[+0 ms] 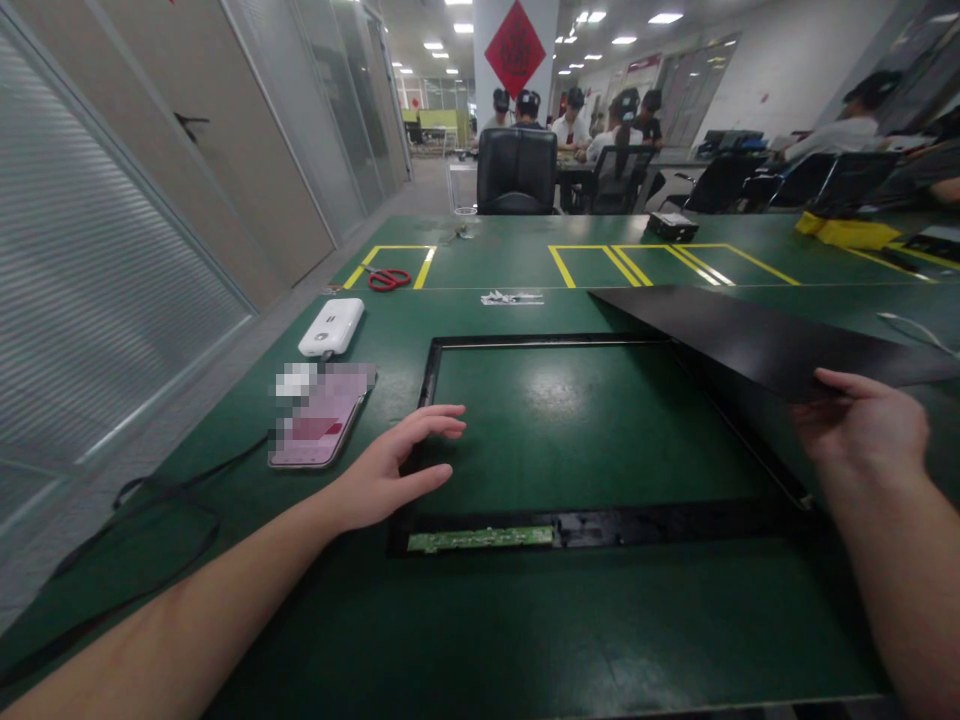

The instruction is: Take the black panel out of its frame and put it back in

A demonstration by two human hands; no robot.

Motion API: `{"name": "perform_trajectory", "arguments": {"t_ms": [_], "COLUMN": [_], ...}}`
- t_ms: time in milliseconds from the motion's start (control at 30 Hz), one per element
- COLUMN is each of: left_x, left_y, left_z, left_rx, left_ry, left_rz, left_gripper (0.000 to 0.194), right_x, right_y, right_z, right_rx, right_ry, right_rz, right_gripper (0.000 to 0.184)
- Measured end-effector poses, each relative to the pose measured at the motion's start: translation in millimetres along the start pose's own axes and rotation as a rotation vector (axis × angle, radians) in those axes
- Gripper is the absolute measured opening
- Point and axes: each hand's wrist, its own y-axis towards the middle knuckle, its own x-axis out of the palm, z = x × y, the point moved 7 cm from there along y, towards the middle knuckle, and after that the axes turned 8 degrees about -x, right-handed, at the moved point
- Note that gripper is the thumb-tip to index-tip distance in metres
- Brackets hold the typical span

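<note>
A black rectangular frame (630, 527) lies flat on the green table, with a narrow green circuit board (480, 539) along its near left edge. My left hand (409, 455) is over the frame's left side, fingers stretched and apart, holding nothing. On the right, my right hand (862, 425) grips the near edge of a thin, dark flat panel (757, 335), thumb on top. That panel is tilted above the frame's right side and hides part of it. Its far left corner reaches beyond the frame's top edge.
Left of the frame are a phone (322, 420) and a white power bank (332, 327) with a black cable. Red-handled scissors (388, 279), small white pieces (512, 298) and a black box (673, 227) lie farther back. Several people sit beyond an office chair (517, 170).
</note>
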Motion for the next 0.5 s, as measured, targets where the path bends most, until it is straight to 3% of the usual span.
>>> {"name": "perform_trajectory", "arguments": {"t_ms": [133,333,500], "left_x": [-4.3,-18.4,-17.1], "left_y": [3,5,7], "left_z": [-12,-18,-19], "left_rx": [-0.108,-0.219,-0.258], "left_ry": [-0.263,-0.622,-0.772], "left_rz": [0.04,0.298,0.289], "left_gripper": [0.039,0.034,0.039], "right_x": [12,11,12], "right_y": [-19,-26,-22], "right_z": [-15,-22,-18], "right_rx": [-0.024,-0.015,-0.003], "right_ry": [0.045,0.038,0.022], "right_rz": [-0.071,-0.135,-0.25], "right_gripper": [0.025,0.024,0.018]}}
